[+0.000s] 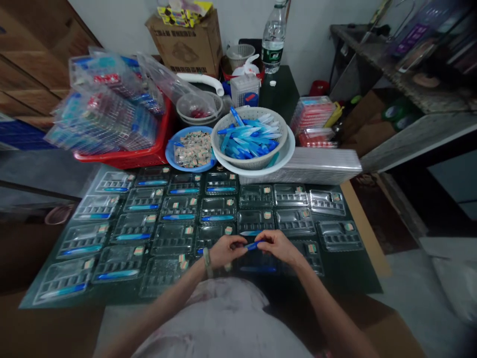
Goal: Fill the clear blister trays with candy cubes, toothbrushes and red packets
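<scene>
Low at the centre of the head view, a blue pen-shaped piece (252, 245) lies between my two hands. My left hand (224, 252), with a bracelet at the wrist, pinches its left end with thumb and fingers. Closed on its other end is my right hand (280, 246). Around and beneath them are clear plastic blister trays (177, 238), laid in rows on the dark green table. Many trays bear a small pale block (189, 230) at the upper right and a blue pen-shaped piece (118, 274) along the lower edge.
Behind the trays, a white strainer basket (219, 149) holds many blue pieces. A blue bowl (169, 154) of small pale blocks stands beside it. To the left is a red basket (145, 158) piled with packs. Stacked trays (320, 166) lie right, a water bottle (274, 42) behind.
</scene>
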`<state>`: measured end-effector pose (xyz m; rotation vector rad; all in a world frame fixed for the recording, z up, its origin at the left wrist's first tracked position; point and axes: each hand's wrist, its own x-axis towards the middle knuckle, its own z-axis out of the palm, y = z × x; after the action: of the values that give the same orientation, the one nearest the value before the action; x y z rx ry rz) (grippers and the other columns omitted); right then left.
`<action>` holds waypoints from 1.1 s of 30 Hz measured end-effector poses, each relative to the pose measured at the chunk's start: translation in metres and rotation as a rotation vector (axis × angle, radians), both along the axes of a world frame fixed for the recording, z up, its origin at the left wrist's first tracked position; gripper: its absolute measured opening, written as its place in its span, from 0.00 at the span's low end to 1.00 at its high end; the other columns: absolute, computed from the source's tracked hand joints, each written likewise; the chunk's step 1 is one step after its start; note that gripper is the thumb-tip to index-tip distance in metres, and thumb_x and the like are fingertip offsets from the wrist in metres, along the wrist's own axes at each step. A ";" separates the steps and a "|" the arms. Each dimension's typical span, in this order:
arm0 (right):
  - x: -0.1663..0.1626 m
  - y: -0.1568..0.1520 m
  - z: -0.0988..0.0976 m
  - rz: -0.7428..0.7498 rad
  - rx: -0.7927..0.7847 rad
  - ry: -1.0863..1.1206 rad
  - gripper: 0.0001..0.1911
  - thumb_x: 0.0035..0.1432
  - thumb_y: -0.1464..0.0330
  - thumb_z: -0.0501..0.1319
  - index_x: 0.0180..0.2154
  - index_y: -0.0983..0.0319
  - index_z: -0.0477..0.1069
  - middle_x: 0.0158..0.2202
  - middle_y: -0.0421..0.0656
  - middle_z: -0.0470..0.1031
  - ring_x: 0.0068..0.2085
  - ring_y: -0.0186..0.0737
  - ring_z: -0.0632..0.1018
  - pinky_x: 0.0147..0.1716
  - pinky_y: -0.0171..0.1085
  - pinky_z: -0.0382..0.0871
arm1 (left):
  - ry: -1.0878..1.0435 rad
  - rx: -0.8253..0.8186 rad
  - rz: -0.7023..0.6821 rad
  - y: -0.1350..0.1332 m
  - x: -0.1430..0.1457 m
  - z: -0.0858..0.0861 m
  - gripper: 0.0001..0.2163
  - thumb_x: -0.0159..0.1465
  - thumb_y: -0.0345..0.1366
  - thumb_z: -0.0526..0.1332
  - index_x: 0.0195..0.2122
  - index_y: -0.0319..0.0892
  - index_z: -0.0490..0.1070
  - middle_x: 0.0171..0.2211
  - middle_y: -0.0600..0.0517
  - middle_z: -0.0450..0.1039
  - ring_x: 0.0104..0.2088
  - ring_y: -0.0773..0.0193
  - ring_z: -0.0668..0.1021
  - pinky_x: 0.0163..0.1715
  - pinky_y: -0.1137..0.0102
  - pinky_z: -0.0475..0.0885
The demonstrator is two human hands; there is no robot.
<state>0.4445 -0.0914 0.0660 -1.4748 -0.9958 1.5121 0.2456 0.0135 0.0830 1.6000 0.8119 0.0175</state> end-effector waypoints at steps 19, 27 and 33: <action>0.058 0.081 -0.074 -0.202 0.053 -1.023 0.11 0.55 0.71 0.54 0.39 0.59 0.73 0.42 0.46 0.70 0.42 0.41 0.72 0.40 0.38 0.65 | -0.097 -0.022 0.784 0.096 -0.037 0.030 0.20 0.48 0.44 0.69 0.38 0.37 0.72 0.30 0.49 0.74 0.29 0.64 0.75 0.28 0.72 0.69; 0.036 0.073 -0.076 -0.326 0.128 -1.131 0.13 0.56 0.71 0.53 0.42 0.62 0.72 0.45 0.49 0.67 0.46 0.43 0.70 0.46 0.40 0.65 | -0.254 0.838 0.244 0.176 0.041 0.143 0.12 0.57 0.38 0.61 0.41 0.39 0.73 0.37 0.48 0.75 0.35 0.62 0.76 0.39 0.68 0.70; 0.007 0.026 -0.088 -0.421 0.158 -0.966 0.13 0.59 0.69 0.50 0.40 0.60 0.71 0.42 0.46 0.70 0.40 0.40 0.75 0.39 0.37 0.70 | 0.042 1.187 -0.371 0.245 0.129 0.170 0.27 0.53 0.32 0.61 0.55 0.30 0.62 0.55 0.35 0.63 0.55 0.50 0.66 0.54 0.61 0.61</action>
<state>0.4511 -0.0658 -0.0221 -2.1639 -1.1746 0.3612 0.3746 0.2581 0.2530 2.8589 0.5113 0.2366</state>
